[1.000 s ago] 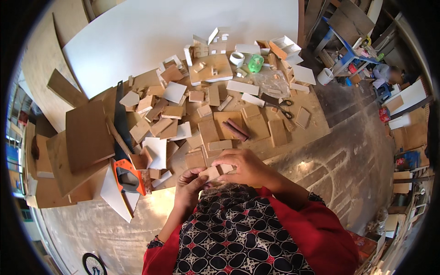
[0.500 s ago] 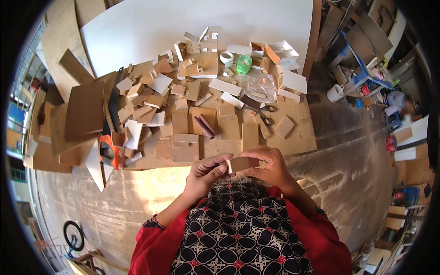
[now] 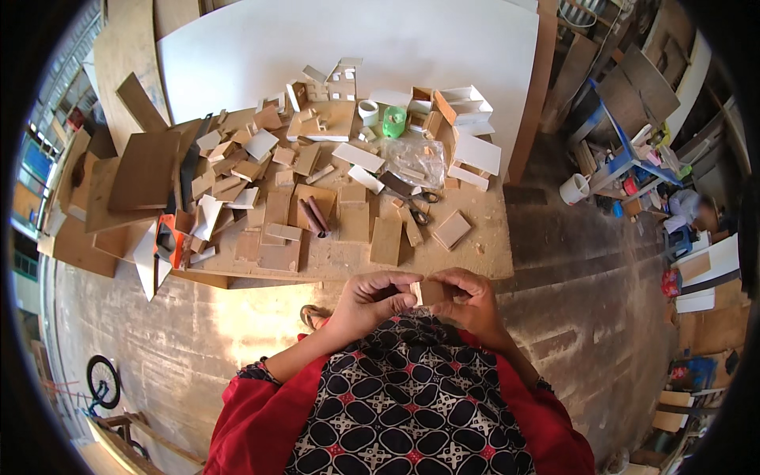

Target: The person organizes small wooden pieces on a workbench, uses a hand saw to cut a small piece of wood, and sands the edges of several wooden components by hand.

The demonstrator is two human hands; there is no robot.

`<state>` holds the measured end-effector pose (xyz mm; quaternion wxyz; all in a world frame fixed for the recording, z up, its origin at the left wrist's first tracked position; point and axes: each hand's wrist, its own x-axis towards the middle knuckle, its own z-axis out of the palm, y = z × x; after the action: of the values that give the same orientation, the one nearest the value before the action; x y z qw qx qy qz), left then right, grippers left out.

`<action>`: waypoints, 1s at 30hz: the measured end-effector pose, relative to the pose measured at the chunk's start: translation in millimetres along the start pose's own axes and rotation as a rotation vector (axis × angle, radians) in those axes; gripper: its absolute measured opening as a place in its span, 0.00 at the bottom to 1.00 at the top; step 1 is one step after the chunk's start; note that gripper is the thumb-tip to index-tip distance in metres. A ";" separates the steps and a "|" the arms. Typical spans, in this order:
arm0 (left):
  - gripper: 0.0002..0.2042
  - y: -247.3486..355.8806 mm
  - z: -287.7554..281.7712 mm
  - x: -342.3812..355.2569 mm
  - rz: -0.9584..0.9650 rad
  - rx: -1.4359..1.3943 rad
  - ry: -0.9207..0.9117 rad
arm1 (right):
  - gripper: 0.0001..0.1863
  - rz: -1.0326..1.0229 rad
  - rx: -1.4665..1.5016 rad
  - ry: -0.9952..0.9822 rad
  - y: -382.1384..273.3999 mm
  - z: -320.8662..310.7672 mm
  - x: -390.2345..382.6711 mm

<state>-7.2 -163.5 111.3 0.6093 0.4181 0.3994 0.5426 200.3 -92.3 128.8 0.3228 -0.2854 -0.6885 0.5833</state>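
Observation:
A small wooden block with a pale front edge is held between my two hands, just off the near edge of the table. My left hand pinches its left end between thumb and fingers. On the opposite end, my right hand grips it, the fingers bent over the top. Beyond my hands, a flat wooden block lies on the table, with a larger wooden piece to its left. Two dark reddish-brown rolls rest farther left, and black-handled scissors lie behind the pieces.
Wood offcuts crowd the left of the worktable. An orange-handled saw stands at its left edge. At the back are a small house-like model, a tape roll, a green container and a white box.
The view has shifted, so the table sits farther left. The block is turned and shows a shorter side, with both hands still on it. A sandalled foot now shows below the table.

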 end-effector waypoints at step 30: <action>0.20 23.1 -16.2 -7.6 0.209 0.247 -0.005 | 0.23 -0.066 0.226 -0.052 21.4 18.7 22.1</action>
<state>-30.7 -168.3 127.9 0.4945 0.5304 0.4158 0.5488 172.2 -83.5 108.1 0.3539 -0.2092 -0.6356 0.6534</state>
